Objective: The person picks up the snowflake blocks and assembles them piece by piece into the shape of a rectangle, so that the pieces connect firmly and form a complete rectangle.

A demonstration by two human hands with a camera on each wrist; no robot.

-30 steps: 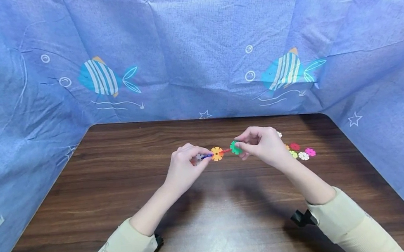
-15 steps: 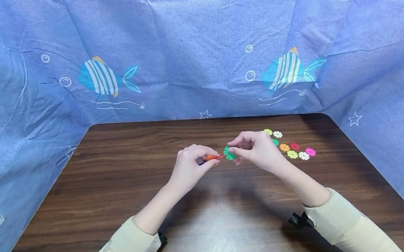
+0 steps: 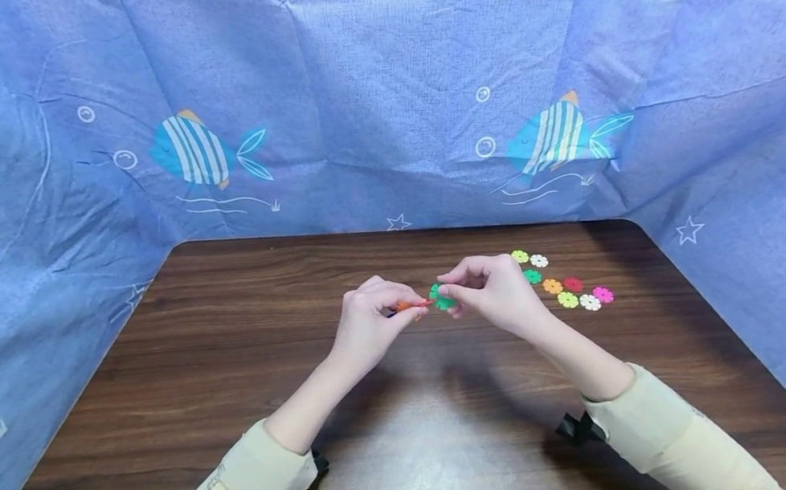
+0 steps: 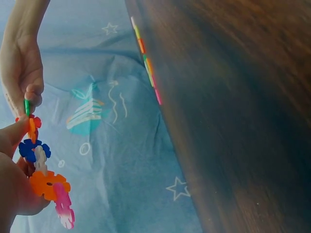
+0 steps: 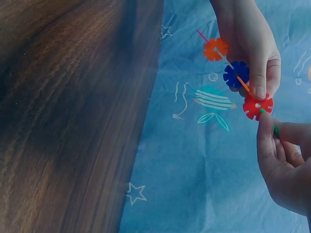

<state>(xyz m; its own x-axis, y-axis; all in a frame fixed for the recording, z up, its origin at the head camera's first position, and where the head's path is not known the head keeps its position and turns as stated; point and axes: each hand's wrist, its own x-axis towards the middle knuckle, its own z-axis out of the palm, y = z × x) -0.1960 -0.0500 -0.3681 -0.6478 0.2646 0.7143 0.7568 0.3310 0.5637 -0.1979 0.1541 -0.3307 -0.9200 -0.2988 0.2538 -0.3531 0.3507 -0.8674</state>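
My left hand pinches a chain of interlocking flower-shaped plastic discs near its red end. In the right wrist view the chain shows a red disc, an orange disc edge-on, a blue disc, a pale disc edge-on and another orange disc. A pink disc forms the far end in the left wrist view. Between thumb and fingers, my right hand pinches a green disc. The green disc's edge meets the red disc's rim; how deep it sits in the slot is hidden by fingertips.
Several loose discs lie on the wooden table right of my right hand, among them a red disc, a green disc and a pink disc. A blue fish-printed cloth hangs around the table's back and sides.
The hands have come closer together. The chain has turned in my left hand, so its orange disc shows edge-on. My right hand has moved left with the green disc, uncovering more loose discs.
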